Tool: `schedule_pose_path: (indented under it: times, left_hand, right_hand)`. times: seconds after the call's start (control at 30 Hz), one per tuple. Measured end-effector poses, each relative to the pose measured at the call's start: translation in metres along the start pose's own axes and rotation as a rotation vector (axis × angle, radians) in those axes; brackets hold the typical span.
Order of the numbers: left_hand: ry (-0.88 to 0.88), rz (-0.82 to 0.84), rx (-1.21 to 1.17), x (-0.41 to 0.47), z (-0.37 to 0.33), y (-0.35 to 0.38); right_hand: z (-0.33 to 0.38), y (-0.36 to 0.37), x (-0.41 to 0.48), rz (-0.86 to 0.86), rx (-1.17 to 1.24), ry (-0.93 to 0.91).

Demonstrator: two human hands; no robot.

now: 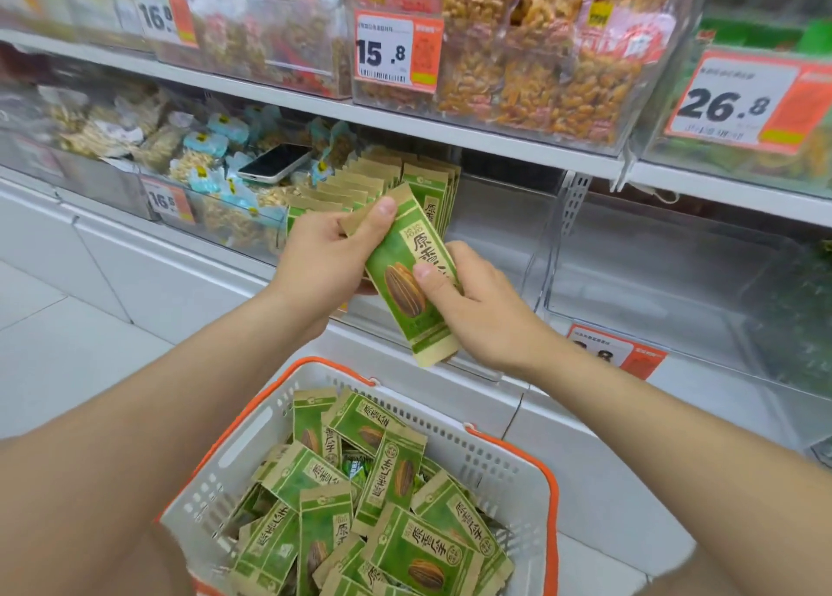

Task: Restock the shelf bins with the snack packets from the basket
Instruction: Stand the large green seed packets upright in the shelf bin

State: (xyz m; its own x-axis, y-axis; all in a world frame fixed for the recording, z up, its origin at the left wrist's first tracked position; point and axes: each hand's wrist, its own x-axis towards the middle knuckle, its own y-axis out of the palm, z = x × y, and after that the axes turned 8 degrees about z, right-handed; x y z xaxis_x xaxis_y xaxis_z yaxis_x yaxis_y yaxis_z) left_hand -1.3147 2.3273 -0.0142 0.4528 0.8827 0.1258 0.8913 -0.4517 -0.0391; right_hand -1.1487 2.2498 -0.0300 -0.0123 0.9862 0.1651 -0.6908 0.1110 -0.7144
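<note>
Both my hands are clamped on one green seed packet (402, 257), tilted, just in front of the clear shelf bin (488, 221). My left hand (331, 257) grips its top end with the thumb across the front, and my right hand (479, 309) pinches it lower down with the thumb on the printed seed. A row of matching packets (382, 176) stands upright in the bin behind. Near me, the white basket (508, 469) holds a loose pile of packets (391, 519). A phone (274, 163) lies in the bin to the left.
</note>
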Motion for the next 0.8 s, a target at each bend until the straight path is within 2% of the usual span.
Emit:
schedule_pose_path:
  times: [0.23,0.4,0.47,0.6,0.8]
  left_hand:
    - [0.022,-0.035,0.047,0.024,0.002,-0.004]
    - [0.225,-0.212,0.675,0.053,0.003,-0.014]
    - [0.272,-0.230,0.790,0.060,0.002,-0.019]
    - [0.200,-0.223,1.135,0.071,0.012,-0.032]
    - [0.149,-0.156,1.343,0.080,0.027,-0.041]
  right_hand:
    - [0.000,0.012,0.021,-0.077,0.329,0.095]
    - [-0.005,0.011,0.055,-0.325,0.432,0.235]
    - [-0.009,0.009,0.071,-0.368,0.414,0.264]
    - [-0.027,0.007,0.104,-0.414,0.269,0.312]
    - [-0.050,0.008,0.139,-0.413,0.066,0.456]
